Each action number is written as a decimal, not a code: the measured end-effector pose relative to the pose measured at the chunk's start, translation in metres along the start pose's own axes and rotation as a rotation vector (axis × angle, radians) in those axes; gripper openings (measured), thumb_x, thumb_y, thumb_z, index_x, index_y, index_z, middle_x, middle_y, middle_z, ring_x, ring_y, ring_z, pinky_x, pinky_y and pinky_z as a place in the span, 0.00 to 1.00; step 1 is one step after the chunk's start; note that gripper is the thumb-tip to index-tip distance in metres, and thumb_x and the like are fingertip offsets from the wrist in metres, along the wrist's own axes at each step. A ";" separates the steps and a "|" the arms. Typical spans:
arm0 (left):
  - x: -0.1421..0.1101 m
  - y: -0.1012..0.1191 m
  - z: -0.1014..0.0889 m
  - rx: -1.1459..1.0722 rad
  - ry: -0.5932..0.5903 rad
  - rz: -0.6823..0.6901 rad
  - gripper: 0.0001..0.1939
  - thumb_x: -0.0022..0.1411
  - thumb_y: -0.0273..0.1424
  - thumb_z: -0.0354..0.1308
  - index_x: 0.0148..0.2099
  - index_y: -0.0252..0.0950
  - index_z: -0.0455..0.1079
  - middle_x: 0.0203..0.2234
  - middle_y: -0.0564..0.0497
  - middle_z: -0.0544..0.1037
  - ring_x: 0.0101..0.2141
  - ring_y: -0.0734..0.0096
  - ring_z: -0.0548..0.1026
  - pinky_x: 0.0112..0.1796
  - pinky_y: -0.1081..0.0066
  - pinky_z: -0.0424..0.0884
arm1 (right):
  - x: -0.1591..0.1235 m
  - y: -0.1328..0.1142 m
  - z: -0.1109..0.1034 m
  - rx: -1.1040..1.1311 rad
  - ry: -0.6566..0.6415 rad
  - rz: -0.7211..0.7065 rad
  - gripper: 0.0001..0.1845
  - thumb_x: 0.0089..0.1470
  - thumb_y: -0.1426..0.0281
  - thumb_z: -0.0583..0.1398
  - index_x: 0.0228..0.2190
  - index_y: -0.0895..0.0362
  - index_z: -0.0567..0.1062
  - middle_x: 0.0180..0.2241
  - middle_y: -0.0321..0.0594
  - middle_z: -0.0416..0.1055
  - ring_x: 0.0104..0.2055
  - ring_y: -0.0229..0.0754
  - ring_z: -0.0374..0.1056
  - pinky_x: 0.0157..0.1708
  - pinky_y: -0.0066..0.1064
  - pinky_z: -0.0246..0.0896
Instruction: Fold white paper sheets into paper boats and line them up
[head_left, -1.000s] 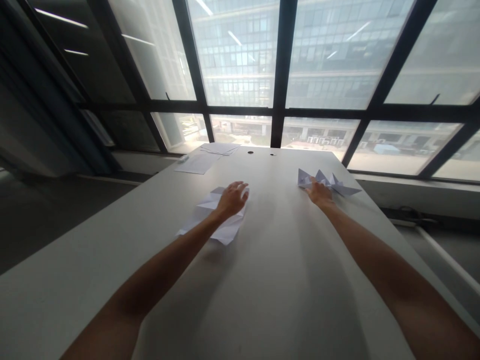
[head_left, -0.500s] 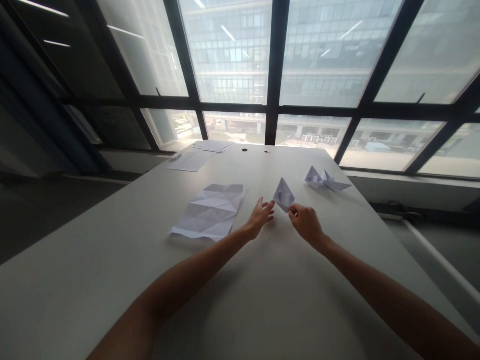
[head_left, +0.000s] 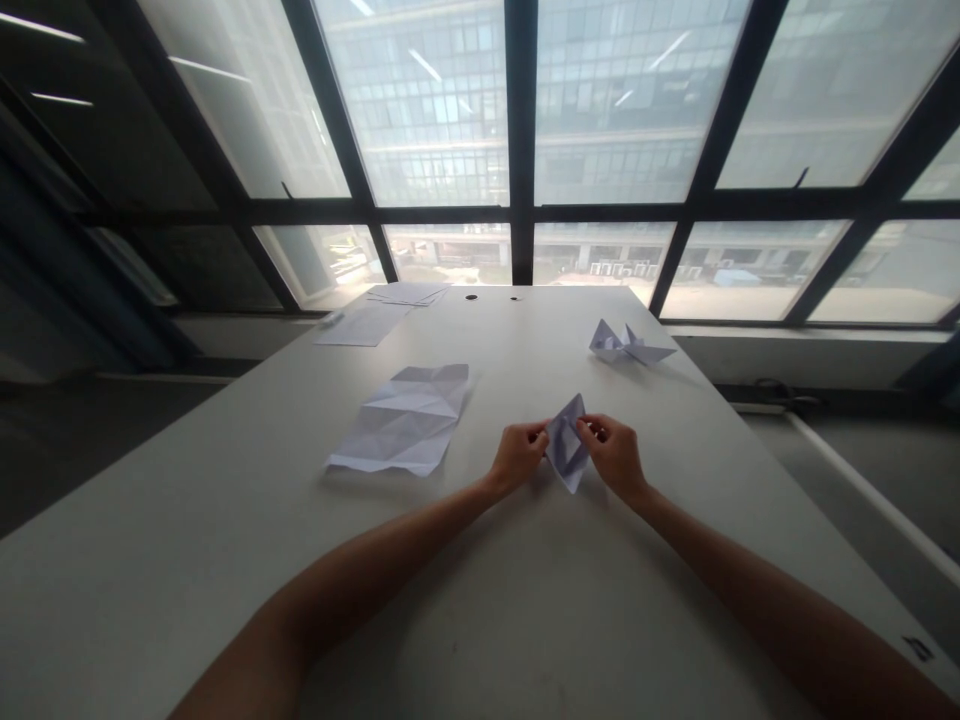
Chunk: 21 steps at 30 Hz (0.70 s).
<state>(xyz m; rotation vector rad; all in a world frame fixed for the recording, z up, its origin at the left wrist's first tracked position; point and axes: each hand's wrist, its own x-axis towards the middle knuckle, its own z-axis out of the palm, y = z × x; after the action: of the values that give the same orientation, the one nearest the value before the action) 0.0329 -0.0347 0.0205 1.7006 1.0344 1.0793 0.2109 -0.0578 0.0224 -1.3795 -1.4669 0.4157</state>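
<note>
One folded paper is pinched in fingers of left hand and right hand. Folded pieces stand shaped; creased sheet lies spread out.

Curtain — cut off at left; building (behind glass) — blurred.

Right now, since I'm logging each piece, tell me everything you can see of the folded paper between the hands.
The folded paper is white, apparently thin and plain, creased into a diamond-like shape with pointed upper and lower tips. Folded layers show around its middle, shaded inside; it tilts slightly. The left hand pinches its left side, the right hand its upper right side. It is over the table; whether its lower tip touches is unclear.
</note>
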 end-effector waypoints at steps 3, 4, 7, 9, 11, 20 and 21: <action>-0.005 0.005 0.003 0.057 -0.016 0.078 0.20 0.60 0.26 0.49 0.49 0.35 0.78 0.31 0.53 0.80 0.30 0.69 0.76 0.32 0.74 0.70 | 0.004 0.009 0.001 0.068 0.106 0.060 0.20 0.50 0.55 0.63 0.38 0.58 0.75 0.27 0.40 0.73 0.25 0.40 0.64 0.26 0.30 0.60; -0.006 0.006 0.003 0.075 -0.008 0.090 0.20 0.60 0.25 0.49 0.50 0.35 0.77 0.29 0.53 0.79 0.29 0.70 0.75 0.31 0.74 0.70 | 0.004 0.011 0.001 0.089 0.148 0.067 0.23 0.48 0.55 0.65 0.40 0.58 0.74 0.30 0.40 0.72 0.27 0.40 0.64 0.27 0.30 0.61; -0.008 0.007 0.002 0.089 0.009 0.090 0.20 0.61 0.24 0.50 0.54 0.35 0.72 0.25 0.55 0.77 0.24 0.74 0.72 0.27 0.76 0.68 | 0.004 0.013 -0.001 0.199 0.059 0.068 0.24 0.50 0.54 0.64 0.42 0.58 0.73 0.34 0.41 0.72 0.29 0.41 0.64 0.26 0.29 0.60; -0.007 0.007 0.000 0.071 0.012 0.118 0.19 0.62 0.23 0.49 0.55 0.37 0.69 0.30 0.53 0.79 0.25 0.75 0.73 0.27 0.77 0.68 | 0.002 0.012 -0.001 0.260 -0.098 0.073 0.20 0.54 0.53 0.60 0.34 0.59 0.75 0.28 0.39 0.71 0.27 0.40 0.63 0.24 0.28 0.57; -0.005 0.008 -0.003 0.112 0.025 0.217 0.16 0.62 0.21 0.49 0.50 0.39 0.71 0.44 0.49 0.78 0.34 0.73 0.76 0.33 0.74 0.71 | -0.001 0.011 0.000 0.248 -0.165 0.065 0.21 0.57 0.53 0.58 0.27 0.59 0.75 0.23 0.36 0.68 0.24 0.38 0.60 0.23 0.27 0.53; -0.003 0.021 -0.007 0.266 0.051 0.214 0.05 0.54 0.33 0.68 0.37 0.45 0.80 0.40 0.50 0.76 0.44 0.61 0.73 0.48 0.66 0.68 | -0.022 -0.009 0.005 -0.099 -0.243 -0.098 0.14 0.57 0.66 0.54 0.24 0.57 0.73 0.23 0.38 0.71 0.25 0.39 0.62 0.26 0.28 0.52; -0.004 0.023 -0.006 0.230 0.067 0.181 0.04 0.54 0.33 0.68 0.35 0.45 0.80 0.38 0.50 0.77 0.43 0.61 0.73 0.49 0.67 0.67 | -0.023 -0.011 0.005 -0.152 -0.250 -0.120 0.13 0.57 0.67 0.53 0.24 0.56 0.71 0.23 0.38 0.70 0.26 0.39 0.62 0.27 0.28 0.52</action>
<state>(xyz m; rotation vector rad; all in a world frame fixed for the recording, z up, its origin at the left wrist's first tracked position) 0.0307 -0.0435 0.0423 1.9845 1.0976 1.1747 0.1965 -0.0796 0.0195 -1.3865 -1.8083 0.4183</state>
